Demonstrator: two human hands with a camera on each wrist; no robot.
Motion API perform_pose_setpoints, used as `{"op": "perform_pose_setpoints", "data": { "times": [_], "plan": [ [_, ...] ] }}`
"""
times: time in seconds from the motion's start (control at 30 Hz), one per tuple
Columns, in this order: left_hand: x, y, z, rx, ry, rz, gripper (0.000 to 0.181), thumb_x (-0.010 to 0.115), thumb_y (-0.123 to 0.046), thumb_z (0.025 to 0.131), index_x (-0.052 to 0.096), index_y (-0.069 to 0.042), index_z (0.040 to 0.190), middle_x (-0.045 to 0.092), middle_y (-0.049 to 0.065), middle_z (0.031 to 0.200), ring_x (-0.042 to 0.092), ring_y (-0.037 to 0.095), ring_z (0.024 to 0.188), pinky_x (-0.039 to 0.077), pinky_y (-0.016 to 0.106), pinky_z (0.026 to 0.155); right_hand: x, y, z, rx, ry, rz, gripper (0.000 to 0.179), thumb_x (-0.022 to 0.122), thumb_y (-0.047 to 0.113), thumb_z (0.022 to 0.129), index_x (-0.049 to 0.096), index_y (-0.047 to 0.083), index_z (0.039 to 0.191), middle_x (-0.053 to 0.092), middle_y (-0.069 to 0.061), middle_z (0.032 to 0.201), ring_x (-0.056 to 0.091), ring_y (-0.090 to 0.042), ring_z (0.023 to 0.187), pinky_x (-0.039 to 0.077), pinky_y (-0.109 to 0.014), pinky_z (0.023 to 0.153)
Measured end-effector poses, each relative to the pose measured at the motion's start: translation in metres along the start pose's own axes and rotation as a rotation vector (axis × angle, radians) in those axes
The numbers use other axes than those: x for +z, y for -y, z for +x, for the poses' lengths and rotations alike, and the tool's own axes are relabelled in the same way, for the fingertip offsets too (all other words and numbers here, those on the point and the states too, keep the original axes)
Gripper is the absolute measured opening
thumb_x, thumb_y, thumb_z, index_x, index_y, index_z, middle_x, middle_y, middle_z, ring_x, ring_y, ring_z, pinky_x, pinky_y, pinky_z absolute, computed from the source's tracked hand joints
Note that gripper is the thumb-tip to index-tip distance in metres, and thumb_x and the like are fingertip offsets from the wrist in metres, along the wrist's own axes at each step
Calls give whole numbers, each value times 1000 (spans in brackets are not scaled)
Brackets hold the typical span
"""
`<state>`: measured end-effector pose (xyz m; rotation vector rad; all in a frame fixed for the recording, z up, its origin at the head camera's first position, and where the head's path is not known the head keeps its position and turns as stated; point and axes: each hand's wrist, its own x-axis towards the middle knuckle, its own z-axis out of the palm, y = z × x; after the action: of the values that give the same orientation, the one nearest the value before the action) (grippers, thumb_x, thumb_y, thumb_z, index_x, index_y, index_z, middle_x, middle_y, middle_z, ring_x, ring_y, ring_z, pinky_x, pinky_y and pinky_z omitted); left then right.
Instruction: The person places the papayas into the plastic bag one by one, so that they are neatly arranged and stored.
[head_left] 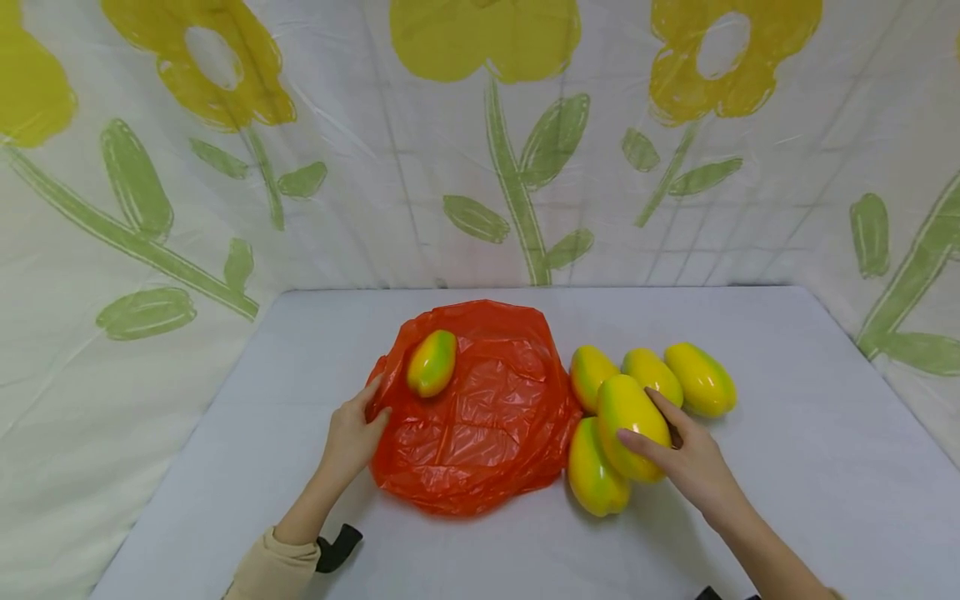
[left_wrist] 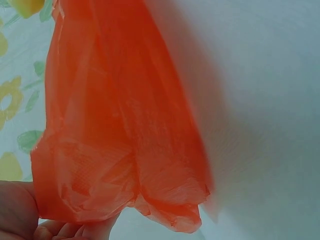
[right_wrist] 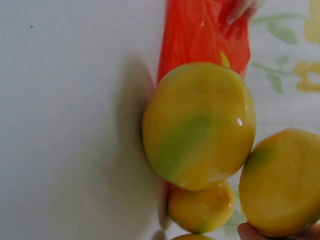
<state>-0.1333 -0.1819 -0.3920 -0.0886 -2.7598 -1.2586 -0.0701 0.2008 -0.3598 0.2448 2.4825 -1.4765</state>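
Note:
At the middle of the table, my left hand [head_left: 352, 429] pinches the left edge of a red plastic bag [head_left: 487, 400]. In the left wrist view, the bag's thin film [left_wrist: 115, 110] hangs between thumb and fingers. One yellow-green papaya [head_left: 432, 363] rests in the bag's upper left part. My right hand [head_left: 693, 462] grips another papaya [head_left: 633, 427], thumb on the near side and fingers over the far side. The held papaya [right_wrist: 282, 185] is raised beside a papaya lying on the table [right_wrist: 200, 127] in the right wrist view.
Several papayas lie right of the bag, among them one at the far right [head_left: 701, 379] and one at the near side [head_left: 592, 479]. A black object [head_left: 339, 547] shows by the left sleeve. A flower-printed curtain [head_left: 360, 183] hangs behind the white table [head_left: 810, 467].

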Motion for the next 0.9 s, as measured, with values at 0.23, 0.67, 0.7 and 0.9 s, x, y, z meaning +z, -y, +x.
{"op": "perform_pose_setpoints", "data": {
  "times": [0.23,0.67,0.7,0.9],
  "plan": [
    [4,4,0,70,-57,4,48,57,3,87,49,11,135,57,36,120,56,49,111,49,55,91,2,1,2,7,-5,-12,88,61,42,93,12,7,156,19,-29,155,34,-41,130,34,-59,107],
    [1,-1,1,-13,8,18,50,55,5,90,44,13,138,53,35,127,52,48,119,45,54,97,8,7,4,-41,-4,17,87,63,42,92,15,6,156,21,-28,155,33,-40,133,33,-58,108],
    [1,-1,1,-13,9,19,50,55,5,90,43,13,138,53,35,127,52,48,118,45,54,97,9,8,5,-49,-1,28,87,63,41,92,15,6,156,21,-27,155,33,-39,134,33,-58,108],
    [1,-1,1,-15,13,21,49,55,5,91,43,13,138,53,35,127,54,48,117,46,54,95,16,12,8,-68,10,24,86,64,40,92,18,6,155,23,-25,155,33,-39,134,33,-58,108]
  ]
}}
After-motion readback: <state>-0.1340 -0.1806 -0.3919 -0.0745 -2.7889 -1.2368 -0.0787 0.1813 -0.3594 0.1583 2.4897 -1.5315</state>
